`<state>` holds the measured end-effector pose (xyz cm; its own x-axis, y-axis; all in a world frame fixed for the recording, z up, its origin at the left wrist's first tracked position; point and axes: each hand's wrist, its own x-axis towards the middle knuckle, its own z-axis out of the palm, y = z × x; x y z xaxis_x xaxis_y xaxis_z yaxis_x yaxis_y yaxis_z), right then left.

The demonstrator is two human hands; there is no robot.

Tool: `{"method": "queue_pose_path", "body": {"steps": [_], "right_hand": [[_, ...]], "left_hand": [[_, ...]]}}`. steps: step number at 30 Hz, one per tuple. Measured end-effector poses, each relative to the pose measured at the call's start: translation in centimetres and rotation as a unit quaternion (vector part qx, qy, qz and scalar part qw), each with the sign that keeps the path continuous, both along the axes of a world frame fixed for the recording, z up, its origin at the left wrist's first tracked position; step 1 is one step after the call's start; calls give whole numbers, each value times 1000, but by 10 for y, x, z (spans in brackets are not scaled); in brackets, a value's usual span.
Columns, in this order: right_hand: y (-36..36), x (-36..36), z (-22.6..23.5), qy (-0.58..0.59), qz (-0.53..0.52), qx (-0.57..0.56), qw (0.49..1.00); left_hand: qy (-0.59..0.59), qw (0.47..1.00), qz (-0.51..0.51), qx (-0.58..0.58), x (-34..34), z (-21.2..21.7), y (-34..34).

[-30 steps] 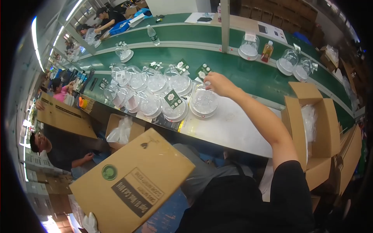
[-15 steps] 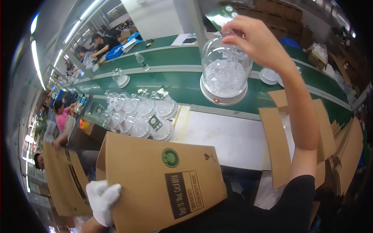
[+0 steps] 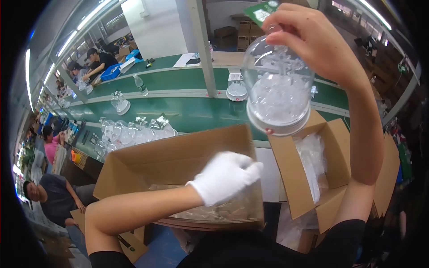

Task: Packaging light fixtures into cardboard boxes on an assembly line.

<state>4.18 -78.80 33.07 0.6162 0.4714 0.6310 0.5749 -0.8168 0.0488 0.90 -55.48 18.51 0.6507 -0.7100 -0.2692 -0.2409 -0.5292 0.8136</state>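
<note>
My right hand (image 3: 308,42) is raised and pinches the top knob of a clear glass dome (image 3: 279,89) on a round white base. Clear, finely detailed shapes stand inside it, and a green tag (image 3: 261,12) hangs at the knob. My left hand (image 3: 225,178), in a white glove, is curled closed over the opening of a large cardboard box (image 3: 178,154), close to its right wall. Blur and the curled fingers hide whether it grips anything. Clear plastic wrapping shows in the box's bottom.
A second open carton (image 3: 290,174) with clear plastic inside stands at the right. Several small domes (image 3: 129,134) crowd the bench at left. Another dome (image 3: 237,87) and a water bottle (image 3: 140,85) stand on the green conveyor (image 3: 178,109). A person (image 3: 56,192) is at the left.
The box has turned from its side to opening upward before me. My left hand has moved right, from its edge to over the opening. The dome, still held, appears nearer and slightly further right.
</note>
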Motion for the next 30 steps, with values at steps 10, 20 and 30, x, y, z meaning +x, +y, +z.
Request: {"method": "queue_pose_path", "body": {"steps": [10, 20, 30], "right_hand": [[56, -22, 5, 5, -86, 134, 987], [135, -38, -56, 68, 191, 130, 970], [189, -56, -152, 249, 257, 26, 934]], "left_hand": [[-88, 907, -196, 362, -12, -6, 210], [-277, 922, -202, 179, -93, -61, 200], [-265, 941, -197, 77, -100, -80, 213]]}}
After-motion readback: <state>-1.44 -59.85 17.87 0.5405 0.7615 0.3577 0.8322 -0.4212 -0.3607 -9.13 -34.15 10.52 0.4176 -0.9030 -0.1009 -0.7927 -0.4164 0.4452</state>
